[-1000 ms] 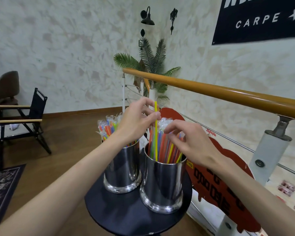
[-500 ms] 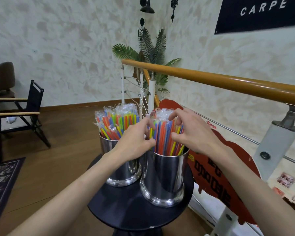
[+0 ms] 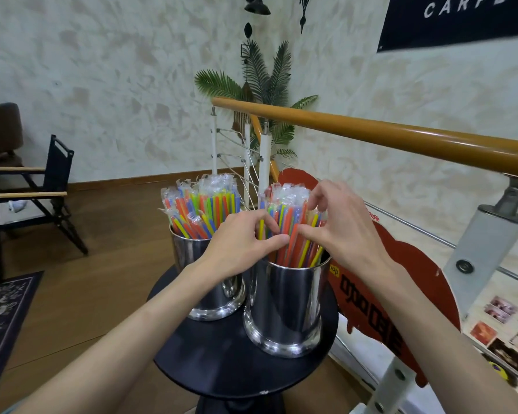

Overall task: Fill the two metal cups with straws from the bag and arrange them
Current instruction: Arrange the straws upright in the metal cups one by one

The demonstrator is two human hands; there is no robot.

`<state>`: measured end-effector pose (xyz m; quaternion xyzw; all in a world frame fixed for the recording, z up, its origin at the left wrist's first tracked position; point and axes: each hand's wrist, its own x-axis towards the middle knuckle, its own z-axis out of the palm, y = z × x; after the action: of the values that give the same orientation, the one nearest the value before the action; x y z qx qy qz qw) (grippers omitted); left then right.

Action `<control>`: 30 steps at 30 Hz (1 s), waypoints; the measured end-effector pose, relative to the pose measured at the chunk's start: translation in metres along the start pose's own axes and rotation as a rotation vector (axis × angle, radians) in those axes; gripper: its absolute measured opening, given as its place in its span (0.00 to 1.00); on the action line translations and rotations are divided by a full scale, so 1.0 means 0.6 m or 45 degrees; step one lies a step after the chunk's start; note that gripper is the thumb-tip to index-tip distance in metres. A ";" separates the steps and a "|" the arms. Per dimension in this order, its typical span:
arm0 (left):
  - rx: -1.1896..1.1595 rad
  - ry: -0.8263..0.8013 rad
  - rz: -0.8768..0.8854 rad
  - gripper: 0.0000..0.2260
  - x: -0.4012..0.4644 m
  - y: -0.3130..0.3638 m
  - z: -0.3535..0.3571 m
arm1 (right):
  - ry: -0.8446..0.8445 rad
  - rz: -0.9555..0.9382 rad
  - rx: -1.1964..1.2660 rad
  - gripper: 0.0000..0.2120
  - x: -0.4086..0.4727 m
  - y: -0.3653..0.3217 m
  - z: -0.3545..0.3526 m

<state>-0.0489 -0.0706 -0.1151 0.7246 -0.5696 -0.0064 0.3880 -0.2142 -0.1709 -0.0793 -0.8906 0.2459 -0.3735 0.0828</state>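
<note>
Two shiny metal cups stand side by side on a small round black table (image 3: 222, 363). The left cup (image 3: 210, 297) holds a full bunch of wrapped coloured straws (image 3: 204, 210). The right cup (image 3: 284, 312) holds a second bunch of straws (image 3: 290, 222). My left hand (image 3: 240, 246) curls round the left side of that second bunch, thumb and fingers pinching straws. My right hand (image 3: 341, 231) curls round its right side, fingertips among the straw tops. No bag is in view.
A wooden handrail (image 3: 401, 138) on white posts runs behind and to the right of the table. A red sign board (image 3: 401, 294) leans against the railing. A dark folding chair (image 3: 42, 186) stands at the left, a rug (image 3: 3, 309) lies at the lower left.
One second ago my left hand held a single yellow straw raised above the right cup. That straw is now down in the bunch, and both hands have closed round the straws.
</note>
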 end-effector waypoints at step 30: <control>-0.087 -0.113 0.181 0.06 -0.019 -0.001 0.000 | -0.037 0.168 0.617 0.09 0.005 -0.003 0.011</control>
<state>-0.0521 -0.0613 -0.1205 0.6677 -0.6355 -0.0303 0.3864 -0.2073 -0.1709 -0.0816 -0.8322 0.2056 -0.4023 0.3216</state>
